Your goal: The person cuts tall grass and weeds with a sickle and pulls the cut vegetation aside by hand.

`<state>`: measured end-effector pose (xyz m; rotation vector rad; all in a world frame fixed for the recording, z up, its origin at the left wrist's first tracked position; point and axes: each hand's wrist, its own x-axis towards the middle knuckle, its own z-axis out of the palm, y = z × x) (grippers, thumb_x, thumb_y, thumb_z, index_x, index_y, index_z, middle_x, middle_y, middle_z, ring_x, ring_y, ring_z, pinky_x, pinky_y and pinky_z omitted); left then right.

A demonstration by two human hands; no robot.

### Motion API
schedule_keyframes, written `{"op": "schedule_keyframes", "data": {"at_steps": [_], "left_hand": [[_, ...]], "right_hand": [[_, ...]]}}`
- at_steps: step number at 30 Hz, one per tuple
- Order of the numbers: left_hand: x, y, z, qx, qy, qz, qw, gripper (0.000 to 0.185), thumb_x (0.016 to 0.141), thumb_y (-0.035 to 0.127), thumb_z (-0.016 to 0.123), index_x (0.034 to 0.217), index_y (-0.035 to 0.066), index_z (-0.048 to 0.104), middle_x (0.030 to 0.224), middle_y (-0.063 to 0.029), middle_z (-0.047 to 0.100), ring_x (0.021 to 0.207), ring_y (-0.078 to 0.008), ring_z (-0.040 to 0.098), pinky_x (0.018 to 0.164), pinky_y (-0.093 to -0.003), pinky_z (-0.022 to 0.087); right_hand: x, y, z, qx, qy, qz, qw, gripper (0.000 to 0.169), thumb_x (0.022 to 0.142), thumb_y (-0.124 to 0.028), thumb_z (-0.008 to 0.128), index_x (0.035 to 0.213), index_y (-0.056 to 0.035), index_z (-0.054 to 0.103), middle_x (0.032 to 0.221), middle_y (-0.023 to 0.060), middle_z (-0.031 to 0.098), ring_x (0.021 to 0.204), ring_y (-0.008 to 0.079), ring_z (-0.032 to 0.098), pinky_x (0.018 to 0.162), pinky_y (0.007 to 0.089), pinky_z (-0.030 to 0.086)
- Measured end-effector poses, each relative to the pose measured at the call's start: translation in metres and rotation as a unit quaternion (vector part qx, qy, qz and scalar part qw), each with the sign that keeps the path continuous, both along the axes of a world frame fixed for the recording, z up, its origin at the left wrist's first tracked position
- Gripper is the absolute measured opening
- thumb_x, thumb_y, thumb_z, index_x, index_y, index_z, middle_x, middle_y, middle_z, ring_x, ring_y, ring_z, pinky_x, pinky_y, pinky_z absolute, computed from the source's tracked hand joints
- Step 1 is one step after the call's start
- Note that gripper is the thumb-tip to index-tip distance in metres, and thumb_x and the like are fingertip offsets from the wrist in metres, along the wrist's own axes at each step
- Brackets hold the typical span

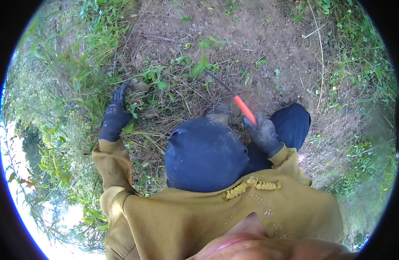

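My right hand point(263, 132), in a dark, dirt-marked work glove, is shut on the red handle of a hand tool point(245, 110). The tool's thin dark metal shaft points up and left over the ground, its far end by some green leaves point(202, 66). My left hand point(116, 112), in a dark coated glove, reaches down at the edge of the weeds on the left, with its fingers stretched towards grass and stems. Whether those fingers hold a stem cannot be told. Cut or pulled grass point(160, 94) lies between my hands.
Bare brown soil point(271, 42) spreads ahead of me. Tall weeds point(53, 74) stand close on the left, and more greenery point(358, 71) grows on the right. A long dry stem point(322, 61) lies on the soil. My bent knees point(206, 152) are just below my hands.
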<state>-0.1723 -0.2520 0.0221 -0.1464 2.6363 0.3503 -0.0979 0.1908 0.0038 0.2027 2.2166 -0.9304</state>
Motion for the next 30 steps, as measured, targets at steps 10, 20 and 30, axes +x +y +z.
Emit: {"op": "schedule_keyframes", "data": {"at_steps": [10, 20, 30], "left_hand": [[-0.107, 0.138, -0.04, 0.106, 0.183, -0.202, 0.956, 0.051, 0.085, 0.035, 0.055, 0.13, 0.016, 0.042, 0.128, -0.0139, 0.05, 0.108, -0.0326, 0.056, 0.09, -0.0435, 0.046], [-0.149, 0.199, -0.163, 0.168, 0.059, -0.15, 0.972, 0.044, 0.084, 0.041, 0.058, 0.118, 0.012, 0.052, 0.111, -0.0172, 0.059, 0.098, -0.0372, 0.058, 0.083, -0.0438, 0.047], [-0.033, 0.147, -0.054, -0.009, -0.185, -0.233, 0.955, 0.071, 0.084, 0.056, 0.05, 0.142, 0.019, 0.029, 0.141, -0.0139, 0.037, 0.119, -0.0331, 0.048, 0.092, -0.0432, 0.045]], "right_hand": [[0.011, -0.008, 0.011, 0.011, 0.08, 0.044, 0.996, 0.033, 0.087, -0.04, 0.057, 0.092, -0.0081, 0.055, 0.075, 0.0181, 0.061, 0.07, 0.0372, 0.06, 0.062, 0.0457, 0.046], [0.029, 0.023, 0.026, -0.169, -0.105, -0.323, 0.925, 0.027, 0.09, -0.028, 0.059, 0.103, -0.0045, 0.054, 0.065, 0.006, 0.054, 0.05, 0.0144, 0.05, 0.048, 0.0285, 0.045], [0.031, 0.04, -0.014, -0.342, -0.136, -0.535, 0.761, 0.021, 0.092, -0.023, 0.056, 0.101, -0.005, 0.053, 0.064, 0.002, 0.051, 0.042, 0.011, 0.047, 0.039, 0.0269, 0.044]]}}
